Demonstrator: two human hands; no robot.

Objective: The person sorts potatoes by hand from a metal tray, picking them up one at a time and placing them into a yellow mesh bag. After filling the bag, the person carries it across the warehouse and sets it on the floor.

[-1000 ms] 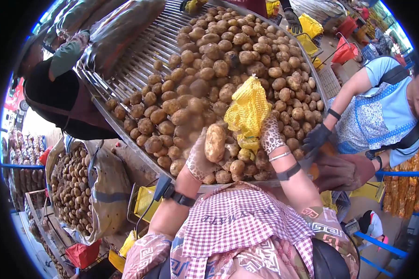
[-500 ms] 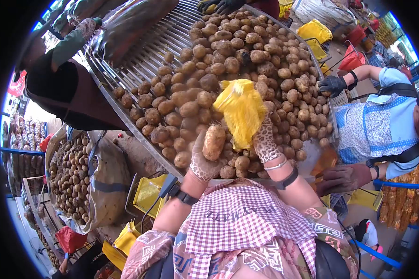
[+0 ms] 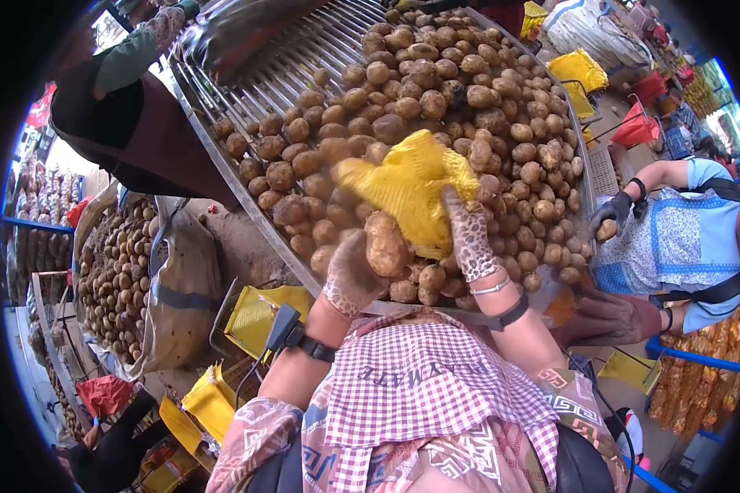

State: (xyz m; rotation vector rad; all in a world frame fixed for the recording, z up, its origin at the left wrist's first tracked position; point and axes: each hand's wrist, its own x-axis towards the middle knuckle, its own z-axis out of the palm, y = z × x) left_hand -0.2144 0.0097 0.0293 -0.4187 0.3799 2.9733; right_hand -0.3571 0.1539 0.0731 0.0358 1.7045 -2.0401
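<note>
One yellow net bag [image 3: 407, 187] is spread wider than a moment ago, its edge pinched by the gloved right hand [image 3: 470, 237]; the left hand [image 3: 349, 281], curled around a potato [image 3: 384, 244], has brought it against the bag. Underneath, a barred metal table [image 3: 304, 51] carries heaped potatoes [image 3: 436, 82]; co-workers [image 3: 678, 222] stand around; a full sack [image 3: 177, 287] stands left.

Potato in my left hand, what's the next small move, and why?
Probably slip the potato into the yellow mesh bag: your left hand holds it right beside the bag, which your right hand grips above the potato pile.
</note>
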